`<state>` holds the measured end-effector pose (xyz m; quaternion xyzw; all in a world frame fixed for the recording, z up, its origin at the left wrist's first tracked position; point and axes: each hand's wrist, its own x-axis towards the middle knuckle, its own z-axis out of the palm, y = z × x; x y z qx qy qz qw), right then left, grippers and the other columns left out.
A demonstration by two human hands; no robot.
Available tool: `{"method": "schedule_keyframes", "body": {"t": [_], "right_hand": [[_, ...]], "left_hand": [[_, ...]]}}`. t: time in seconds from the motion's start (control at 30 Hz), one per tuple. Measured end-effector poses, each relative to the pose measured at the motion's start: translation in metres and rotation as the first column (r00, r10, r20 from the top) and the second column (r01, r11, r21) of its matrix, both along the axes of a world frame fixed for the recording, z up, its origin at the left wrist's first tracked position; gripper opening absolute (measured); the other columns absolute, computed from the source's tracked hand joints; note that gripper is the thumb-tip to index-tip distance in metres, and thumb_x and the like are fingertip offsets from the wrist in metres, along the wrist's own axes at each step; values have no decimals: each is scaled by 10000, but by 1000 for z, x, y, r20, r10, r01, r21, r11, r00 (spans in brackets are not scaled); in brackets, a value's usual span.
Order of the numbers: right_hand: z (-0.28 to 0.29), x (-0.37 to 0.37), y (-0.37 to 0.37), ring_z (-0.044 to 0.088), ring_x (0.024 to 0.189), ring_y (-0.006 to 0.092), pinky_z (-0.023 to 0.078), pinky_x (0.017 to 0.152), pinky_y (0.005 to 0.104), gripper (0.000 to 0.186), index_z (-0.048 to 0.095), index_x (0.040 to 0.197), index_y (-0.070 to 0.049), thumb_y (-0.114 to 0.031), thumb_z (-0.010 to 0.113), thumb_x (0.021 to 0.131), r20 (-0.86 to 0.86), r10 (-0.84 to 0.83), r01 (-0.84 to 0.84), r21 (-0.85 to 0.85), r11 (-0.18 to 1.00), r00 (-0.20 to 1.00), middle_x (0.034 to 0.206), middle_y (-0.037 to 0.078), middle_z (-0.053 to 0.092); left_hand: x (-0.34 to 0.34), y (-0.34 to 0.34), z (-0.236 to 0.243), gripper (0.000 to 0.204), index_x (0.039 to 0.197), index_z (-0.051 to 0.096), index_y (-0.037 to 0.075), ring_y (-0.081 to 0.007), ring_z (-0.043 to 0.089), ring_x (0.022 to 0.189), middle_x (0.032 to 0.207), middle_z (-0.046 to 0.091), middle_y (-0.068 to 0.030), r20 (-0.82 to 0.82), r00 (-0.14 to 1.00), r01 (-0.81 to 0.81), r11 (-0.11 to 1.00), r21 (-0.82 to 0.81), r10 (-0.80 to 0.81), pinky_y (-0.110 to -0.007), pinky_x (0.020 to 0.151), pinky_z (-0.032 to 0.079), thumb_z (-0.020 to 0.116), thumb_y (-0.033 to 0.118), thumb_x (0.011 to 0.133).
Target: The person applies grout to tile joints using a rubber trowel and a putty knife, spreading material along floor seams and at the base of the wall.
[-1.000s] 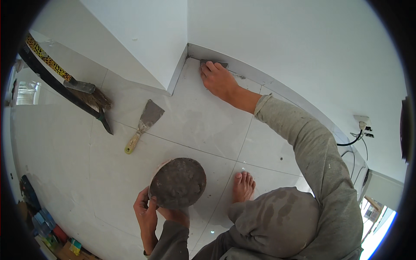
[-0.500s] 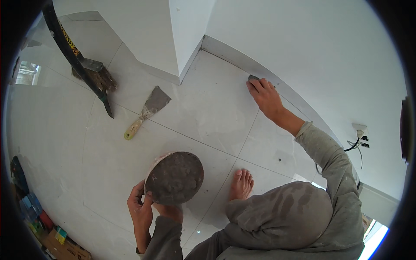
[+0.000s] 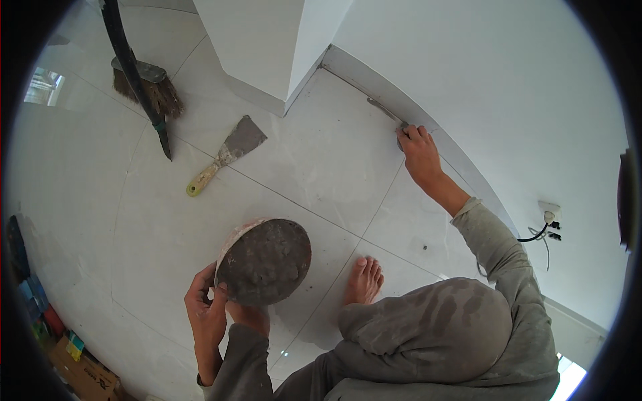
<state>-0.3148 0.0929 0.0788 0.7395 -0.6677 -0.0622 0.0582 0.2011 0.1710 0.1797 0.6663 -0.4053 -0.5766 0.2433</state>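
At the lower middle, my left hand point(image 3: 206, 311) grips the near-left rim of a round bowl point(image 3: 226, 246), thumb over the edge. The bowl tilts, and dark grey paste point(image 3: 271, 262) fills it. Far right, along the foot of the wall, my right hand point(image 3: 420, 152) has its fingers closed around a small grey trowel-like tool. A thin grey strip point(image 3: 384, 110), which looks like its blade, runs from the fingers along the floor beside the skirting; the rest is hidden by the hand. A putty knife point(image 3: 227, 156) with a paste-coated blade lies left of centre.
A brush point(image 3: 148, 88) and a long dark handle point(image 3: 127, 60) stand at the far left. The white skirting point(image 3: 381, 83) meets a wall corner point(image 3: 287, 100). At right, a socket with cables point(image 3: 550, 217) is on the wall. A cardboard box point(image 3: 85, 374) and clutter lie lower left.
My right hand has turned and drawn slightly back along the wall, so the thin grey strip now shows beyond its fingers. The left hand still holds the bowl. The view has shifted a little.
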Motion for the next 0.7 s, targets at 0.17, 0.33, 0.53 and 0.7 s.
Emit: {"method": "schedule_keyframes", "body": {"t": [0.17, 0.33, 0.53, 0.7], "right_hand": [[13, 46, -60, 568, 1065, 285, 519, 928, 398, 472, 673, 1259, -5, 61, 648, 793, 166, 282, -236, -252, 939, 945, 1149, 92, 602], [-29, 56, -86, 560, 1057, 294, 513, 935, 391, 488, 658, 1298, -7, 48, 630, 814, 44, 236, -216, -272, 938, 971, 1180, 83, 587], [-7, 7, 5, 583, 1064, 334, 537, 907, 399, 470, 681, 1273, 2, 95, 620, 817, 261, -101, 128, -89, 988, 960, 1169, 124, 618], [15, -7, 42, 633, 1004, 343, 551, 813, 414, 410, 691, 1270, -16, 50, 630, 870, 512, -199, 375, -266, 888, 835, 1154, 150, 679]], "left_hand": [[1, 4, -1, 391, 1332, 630, -53, -193, 646, 1055, 1172, 728, -150, 11, 1000, 27, 1000, -12, -27, -335, 961, 497, 637, 63, 959], [-6, 4, -2, 405, 1340, 618, -61, -200, 659, 1060, 1189, 722, -164, 90, 993, 76, 997, 10, -76, -344, 971, 502, 643, 61, 954], [-2, 0, -1, 398, 1337, 601, -88, -230, 669, 1139, 1218, 712, -193, -36, 999, -37, 998, 59, 39, -352, 1012, 502, 620, 34, 959], [-7, -5, -11, 403, 1352, 585, -83, -215, 682, 1089, 1201, 713, -180, -3, 999, 54, 998, 19, -54, -354, 951, 547, 609, 36, 968]]}}
